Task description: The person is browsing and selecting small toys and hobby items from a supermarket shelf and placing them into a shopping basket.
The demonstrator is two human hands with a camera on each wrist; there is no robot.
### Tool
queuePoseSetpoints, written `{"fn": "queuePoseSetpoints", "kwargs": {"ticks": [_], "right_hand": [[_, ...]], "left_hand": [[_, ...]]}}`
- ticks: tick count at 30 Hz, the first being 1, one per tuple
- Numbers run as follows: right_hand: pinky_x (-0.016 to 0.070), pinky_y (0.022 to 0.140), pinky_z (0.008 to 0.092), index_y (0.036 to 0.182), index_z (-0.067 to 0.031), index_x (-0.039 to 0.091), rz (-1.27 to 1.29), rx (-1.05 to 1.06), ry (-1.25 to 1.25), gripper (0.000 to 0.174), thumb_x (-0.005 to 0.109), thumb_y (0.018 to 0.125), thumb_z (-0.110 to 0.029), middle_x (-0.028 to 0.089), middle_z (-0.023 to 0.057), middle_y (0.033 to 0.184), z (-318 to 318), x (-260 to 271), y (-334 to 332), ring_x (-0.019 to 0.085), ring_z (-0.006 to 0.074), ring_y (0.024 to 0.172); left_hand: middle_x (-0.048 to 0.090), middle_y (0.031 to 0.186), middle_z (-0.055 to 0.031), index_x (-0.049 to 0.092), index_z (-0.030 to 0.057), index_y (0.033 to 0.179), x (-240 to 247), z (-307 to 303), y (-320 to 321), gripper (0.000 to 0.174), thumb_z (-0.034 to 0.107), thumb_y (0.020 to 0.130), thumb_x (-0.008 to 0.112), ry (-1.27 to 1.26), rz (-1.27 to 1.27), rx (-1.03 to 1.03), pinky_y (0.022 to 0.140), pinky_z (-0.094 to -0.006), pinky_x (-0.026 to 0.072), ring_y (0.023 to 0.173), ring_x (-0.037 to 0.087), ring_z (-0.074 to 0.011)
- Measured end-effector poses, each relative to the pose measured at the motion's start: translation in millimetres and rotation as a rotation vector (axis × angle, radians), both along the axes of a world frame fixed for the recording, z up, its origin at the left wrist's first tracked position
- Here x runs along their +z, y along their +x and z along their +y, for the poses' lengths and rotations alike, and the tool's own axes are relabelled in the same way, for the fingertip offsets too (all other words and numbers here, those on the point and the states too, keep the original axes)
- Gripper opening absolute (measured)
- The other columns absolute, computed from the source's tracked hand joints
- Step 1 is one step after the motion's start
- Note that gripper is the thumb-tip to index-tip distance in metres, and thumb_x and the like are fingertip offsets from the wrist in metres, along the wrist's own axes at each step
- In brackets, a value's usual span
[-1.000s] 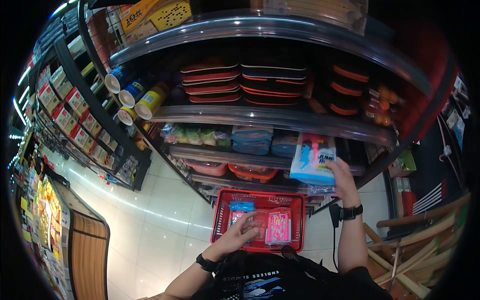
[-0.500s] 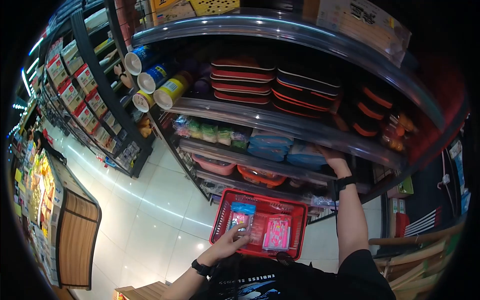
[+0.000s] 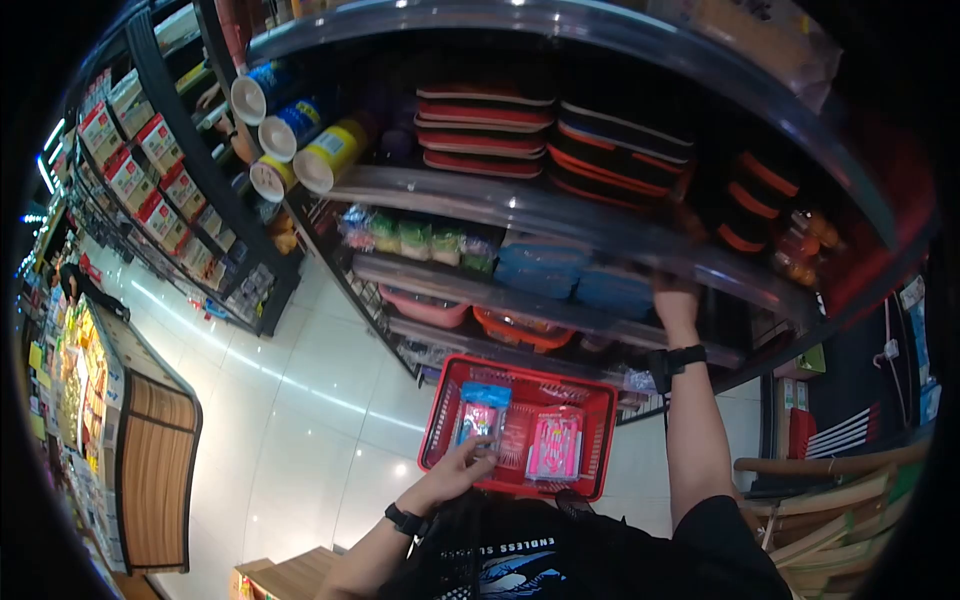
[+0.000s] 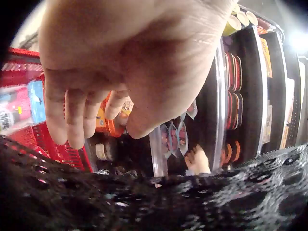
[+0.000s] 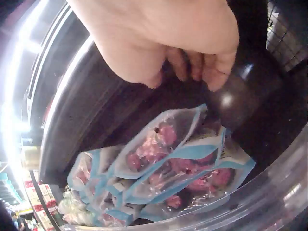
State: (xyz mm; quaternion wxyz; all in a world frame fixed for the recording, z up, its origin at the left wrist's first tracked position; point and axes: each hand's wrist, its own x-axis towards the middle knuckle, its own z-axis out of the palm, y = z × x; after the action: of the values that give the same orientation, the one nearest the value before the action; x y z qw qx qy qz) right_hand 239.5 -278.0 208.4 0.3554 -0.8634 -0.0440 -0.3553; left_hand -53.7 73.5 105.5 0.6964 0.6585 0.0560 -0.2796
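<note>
My right hand (image 3: 677, 300) reaches into the shelf bay, just above clear bags with blue edging (image 5: 154, 144) and pink contents. Its fingers bend loosely, with nothing between them in the right wrist view. The bags lie stacked on the shelf and appear as blue packs (image 3: 540, 268) in the head view. My left hand (image 3: 452, 478) hangs over the near left part of a red shopping basket (image 3: 608, 425), fingers extended and holding nothing. Inside the basket lie a blue-topped pack (image 3: 485, 400) and a pink pack (image 3: 555, 445).
Black and red cases (image 3: 485, 135) sit stacked one shelf up, beside round tubes (image 3: 330, 158). Below the bags are pink and orange containers (image 3: 520, 325). The shelf's clear front lip (image 3: 600, 232) runs above my right hand. A wood-panelled display (image 3: 160, 470) stands left.
A second ago my right hand held the jump rope pack in front of the shelf; now it is inside the bay without it. The left hand has stayed over the basket. The head view shifted.
</note>
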Motion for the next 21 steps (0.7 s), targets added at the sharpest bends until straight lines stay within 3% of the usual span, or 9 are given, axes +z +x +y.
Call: {"fn": "queuePoseSetpoints", "kwargs": {"ticks": [1,3,5,6,10,16,18,19,21], "right_hand": [[0.0510,0.089,0.0384,0.111,0.0029,0.067,-0.004,-0.102,0.130,0.027,0.064,0.095,-0.018,0.072,0.0166,0.101,6.6,8.0,-12.5,0.069,0.0297,0.095],[0.0519,0.075,0.0296,0.109,0.0021,0.068,0.048,0.033,0.504,0.025,0.061,0.100,-0.020,0.070,0.0073,0.087,25.7,23.3,-53.5,0.066,0.0154,0.078],[0.0465,0.063,0.0219,0.106,0.0001,0.069,0.161,0.098,0.469,0.024,0.058,0.103,-0.021,0.066,0.0016,0.080,38.2,12.0,-93.4,0.058,0.0057,0.069],[0.0423,0.058,0.0208,0.103,-0.0024,0.069,0.201,0.190,0.511,0.021,0.058,0.103,-0.020,0.065,0.0006,0.076,42.9,-12.6,-105.4,0.055,0.0049,0.064],[0.0523,0.066,0.0247,0.106,-0.0013,0.068,0.808,0.544,0.602,0.015,0.059,0.101,-0.013,0.070,0.0048,0.093,76.9,-129.6,-151.2,0.067,0.0105,0.075],[0.0522,0.067,0.0259,0.115,-0.0001,0.068,1.322,0.589,0.434,0.029,0.063,0.098,-0.023,0.069,0.0033,0.089,117.3,-273.9,-194.1,0.065,0.0107,0.076],[0.0543,0.079,0.0314,0.123,0.0013,0.064,1.590,0.526,0.418,0.045,0.064,0.096,-0.034,0.072,0.0098,0.101,132.8,-295.7,-199.9,0.069,0.0191,0.089],[0.0543,0.079,0.0314,0.123,0.0013,0.064,1.596,0.523,0.439,0.045,0.064,0.096,-0.034,0.072,0.0098,0.101,137.8,-318.0,-203.9,0.069,0.0191,0.089],[0.0506,0.095,0.0367,0.129,0.0026,0.060,1.518,0.442,0.130,0.057,0.064,0.093,-0.041,0.068,0.0187,0.121,151.8,-348.5,-211.4,0.066,0.0295,0.111]], "left_hand": [[0.064,0.125,-0.0133,0.037,0.0041,0.149,-5.6,3.2,-1.1,0.055,0.025,0.103,0.058,0.018,0.006,0.016,0.093,-0.0326,0.0520,0.110,0.064,-0.0194],[0.065,0.121,-0.0109,0.041,0.0041,0.147,-19.9,8.7,-7.6,0.051,0.027,0.104,0.057,0.023,0.018,0.088,0.089,-0.0319,0.0526,0.108,0.064,-0.0177],[0.066,0.116,-0.0095,0.045,0.0011,0.142,-26.6,12.5,-13.0,0.048,0.023,0.102,0.060,0.047,0.048,0.184,0.086,-0.0296,0.0514,0.102,0.063,-0.0145],[0.066,0.116,-0.0095,0.045,0.0011,0.142,-30.2,14.7,-15.4,0.048,0.023,0.102,0.060,0.052,0.070,0.193,0.086,-0.0296,0.0514,0.102,0.063,-0.0145],[0.066,0.115,-0.0087,0.047,0.0035,0.141,-56.3,24.4,-21.5,0.047,0.027,0.102,0.059,0.118,0.176,0.219,0.086,-0.0305,0.0519,0.103,0.063,-0.0150],[0.065,0.115,-0.0073,0.050,0.0061,0.138,-94.9,34.9,-35.5,0.043,0.029,0.102,0.059,0.235,0.196,0.113,0.087,-0.0318,0.0518,0.104,0.062,-0.0157],[0.065,0.116,-0.0074,0.050,0.0064,0.138,-98.2,39.1,-38.9,0.043,0.028,0.102,0.059,0.255,0.196,0.079,0.089,-0.0313,0.0513,0.102,0.062,-0.0161],[0.065,0.116,-0.0074,0.050,0.0064,0.138,-94.4,41.2,-37.7,0.043,0.028,0.102,0.059,0.267,0.207,0.066,0.089,-0.0313,0.0513,0.102,0.062,-0.0161],[0.065,0.117,-0.0091,0.049,0.0066,0.139,-88.3,47.4,-36.1,0.045,0.028,0.102,0.060,0.298,0.259,0.022,0.088,-0.0315,0.0522,0.100,0.063,-0.0165]]}}
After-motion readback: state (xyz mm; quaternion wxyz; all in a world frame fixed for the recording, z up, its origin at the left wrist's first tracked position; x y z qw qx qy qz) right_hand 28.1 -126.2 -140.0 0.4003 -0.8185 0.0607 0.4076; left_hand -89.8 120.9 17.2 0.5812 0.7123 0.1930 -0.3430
